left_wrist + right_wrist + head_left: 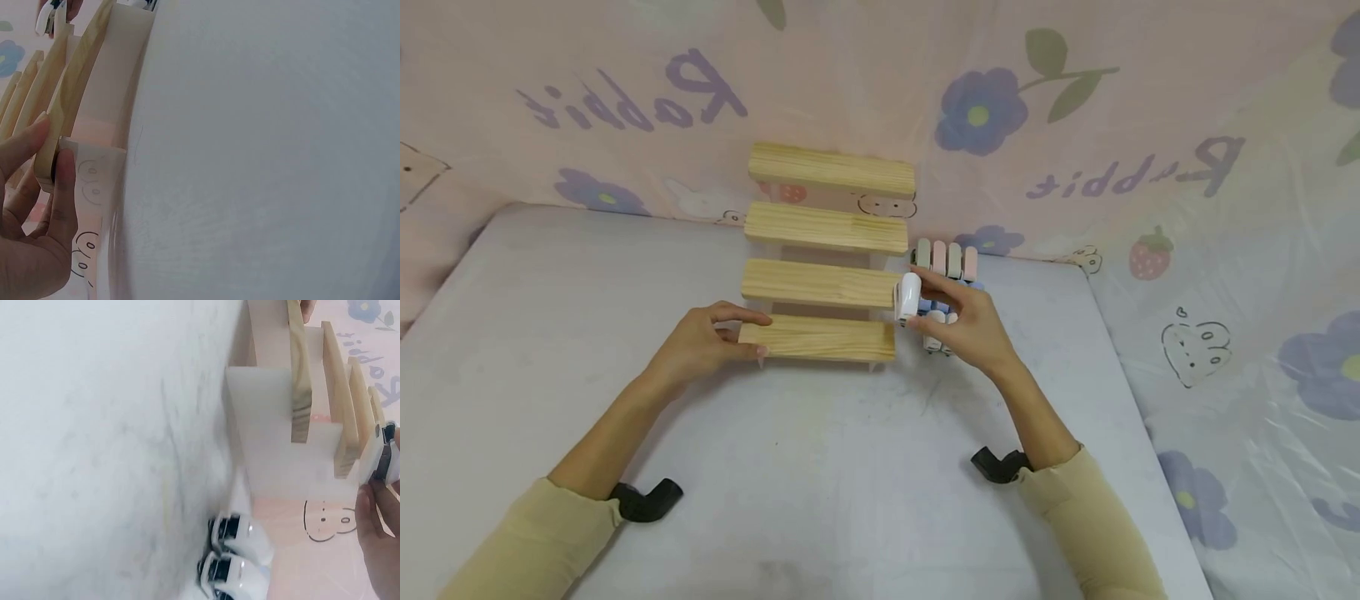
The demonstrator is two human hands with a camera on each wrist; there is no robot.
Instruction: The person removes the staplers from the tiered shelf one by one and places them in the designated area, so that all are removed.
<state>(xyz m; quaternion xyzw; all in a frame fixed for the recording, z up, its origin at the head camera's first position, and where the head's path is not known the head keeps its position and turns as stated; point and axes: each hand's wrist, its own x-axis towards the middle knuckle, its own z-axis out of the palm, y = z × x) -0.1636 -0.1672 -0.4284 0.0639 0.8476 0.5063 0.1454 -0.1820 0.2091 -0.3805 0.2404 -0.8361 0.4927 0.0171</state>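
Note:
A stepped rack with pale wooden boards [817,338] stands on the table. My left hand [700,343] pinches the left end of its lowest, front board, thumb on one face and fingers on the other, as the left wrist view shows. My right hand [966,323] holds a small white stapler [908,297] between thumb and fingers, at the right end of the second board from the front. Whether the stapler touches that board I cannot tell. Two white staplers [240,575] stand on the table below the right hand.
Right of the rack, several green and pink staplers [953,261] stand in a row, with blue ones partly hidden behind my right hand. A printed curtain [850,75] hangs close behind the rack. Black curved pieces [647,500] sit at both sleeve cuffs.

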